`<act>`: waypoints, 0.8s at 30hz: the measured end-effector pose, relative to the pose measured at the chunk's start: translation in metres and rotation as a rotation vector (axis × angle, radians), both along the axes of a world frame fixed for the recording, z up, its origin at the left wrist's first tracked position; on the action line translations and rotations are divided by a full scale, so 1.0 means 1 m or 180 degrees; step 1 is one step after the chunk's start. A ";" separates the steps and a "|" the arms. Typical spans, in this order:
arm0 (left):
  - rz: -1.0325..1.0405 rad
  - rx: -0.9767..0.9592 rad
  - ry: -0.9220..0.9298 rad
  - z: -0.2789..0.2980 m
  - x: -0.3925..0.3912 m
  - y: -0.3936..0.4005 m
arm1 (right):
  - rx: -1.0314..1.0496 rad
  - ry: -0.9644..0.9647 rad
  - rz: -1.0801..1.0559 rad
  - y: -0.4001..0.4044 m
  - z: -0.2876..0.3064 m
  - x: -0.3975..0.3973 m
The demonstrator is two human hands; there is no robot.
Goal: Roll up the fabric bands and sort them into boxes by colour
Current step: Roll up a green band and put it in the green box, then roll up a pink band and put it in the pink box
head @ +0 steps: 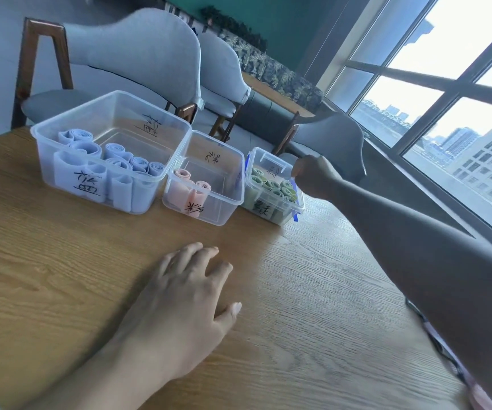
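Wooden table under left hand, lower centre, fingers relaxed and spread, palm down, holding nothing. Right hand at right of centre, fingers curled at far rim of green-roll box; contents of grip not visible. Left of it pink-roll box, then blue-roll box, upper left.

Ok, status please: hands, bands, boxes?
Left hand flat on table. Right hand curled at green box, grip unclear. Blue, pink, green rolls boxed. Nothing in the way.
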State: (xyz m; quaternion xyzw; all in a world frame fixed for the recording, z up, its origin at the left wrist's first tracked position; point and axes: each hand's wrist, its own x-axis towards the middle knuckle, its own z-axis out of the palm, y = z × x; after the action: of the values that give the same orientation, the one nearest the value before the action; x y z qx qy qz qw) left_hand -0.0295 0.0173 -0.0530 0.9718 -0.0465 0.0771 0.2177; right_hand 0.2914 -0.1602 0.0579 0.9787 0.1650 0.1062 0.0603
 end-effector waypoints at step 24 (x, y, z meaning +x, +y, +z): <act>0.0110 -0.0023 -0.0116 -0.003 -0.002 -0.004 | 0.0737 0.0013 -0.0764 -0.219 -0.062 -0.177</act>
State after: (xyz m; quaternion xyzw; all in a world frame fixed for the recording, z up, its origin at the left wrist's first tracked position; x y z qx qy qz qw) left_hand -0.0310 0.0129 -0.0560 0.9701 -0.0333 0.0987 0.2190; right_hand 0.1148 -0.3791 -0.0044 0.9920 0.0337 0.1146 -0.0409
